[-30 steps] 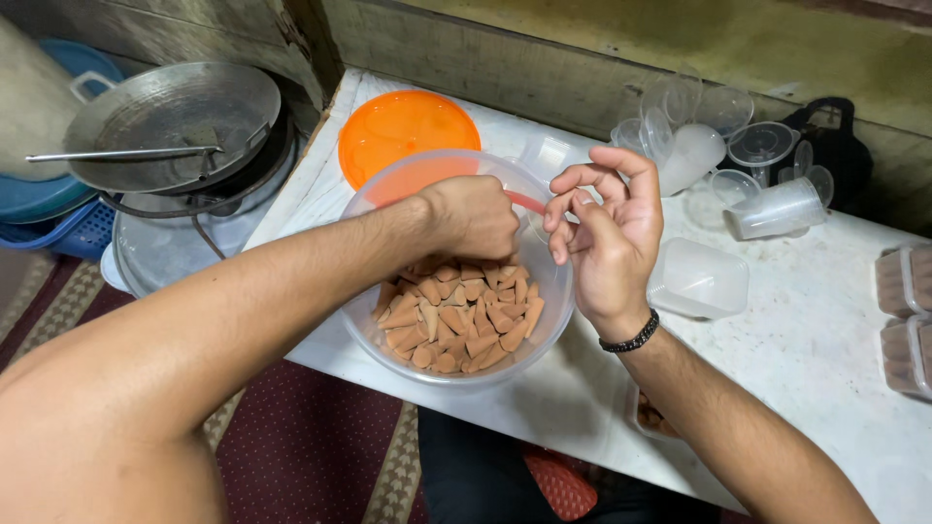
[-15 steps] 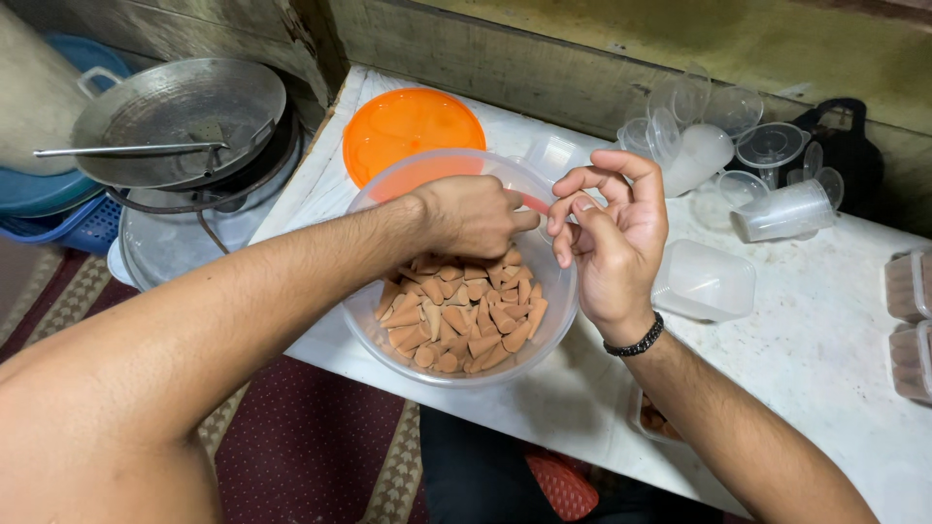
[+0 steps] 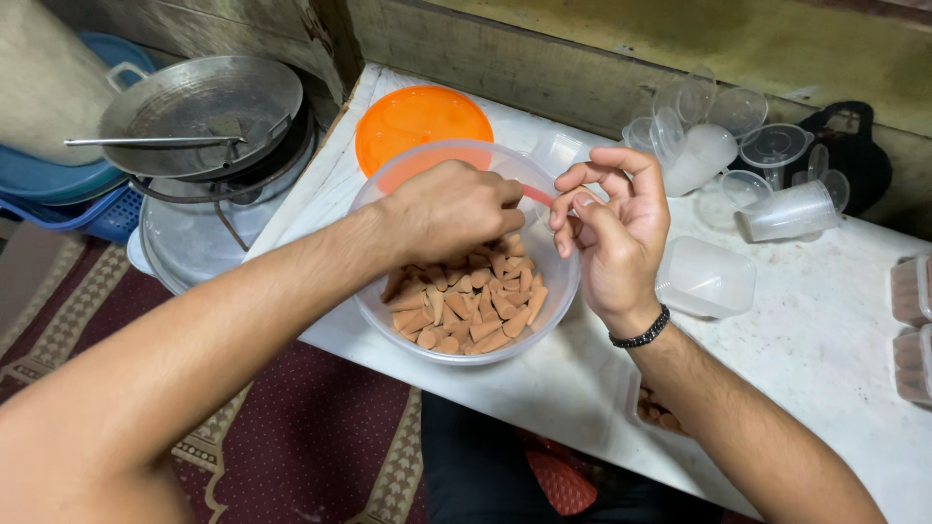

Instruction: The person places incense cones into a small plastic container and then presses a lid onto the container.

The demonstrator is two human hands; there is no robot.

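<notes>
Head view is showing the white table [image 3: 825, 340] and the clear round plastic bowl [image 3: 374, 306], still about half full of small brown cones [image 3: 476, 301]. The left hand [image 3: 442, 209] is curling over them, grasp hidden. The right hand [image 3: 612, 238] is cupping beside the rim, contents unclear.

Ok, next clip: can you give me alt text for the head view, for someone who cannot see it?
A person's left hand reaches into a clear plastic bowl of brown cones on a white table, while the right hand hovers curled at the bowl's rim. An orange lid lies behind the bowl, with clear plastic cups to the right.
</notes>
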